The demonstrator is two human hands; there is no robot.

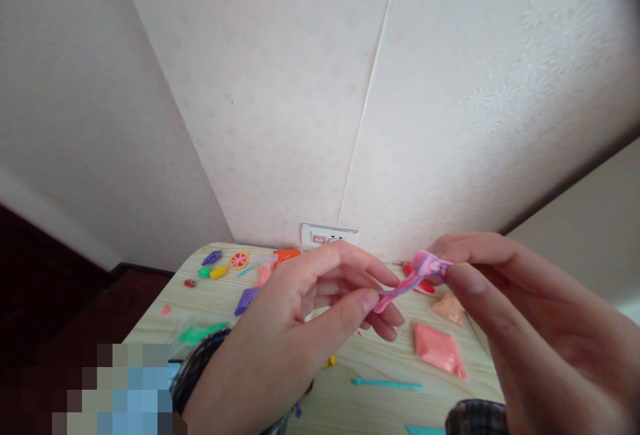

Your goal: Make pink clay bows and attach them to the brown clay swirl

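Observation:
Between my two hands stretches a strip of soft pink and purple modelling clay [407, 284], held above the table. My left hand [320, 315] pinches its lower left end between thumb and fingers. The upper right end, a thicker folded lump, is gripped by the thumb and fingers of my right hand [520, 315]. Below the hands lie a coral packet of clay [439, 350] and a teal modelling tool [387, 384]. A red object [423, 282] is partly hidden behind the clay strip.
On the wooden table [165, 335], small clay pieces stand at the back left: purple grapes [211, 258], a round fruit slice [239, 260] and a yellow roll [219, 273]. A green clay bag [200, 334] lies at the left. Behind is a wall with a socket [329, 234].

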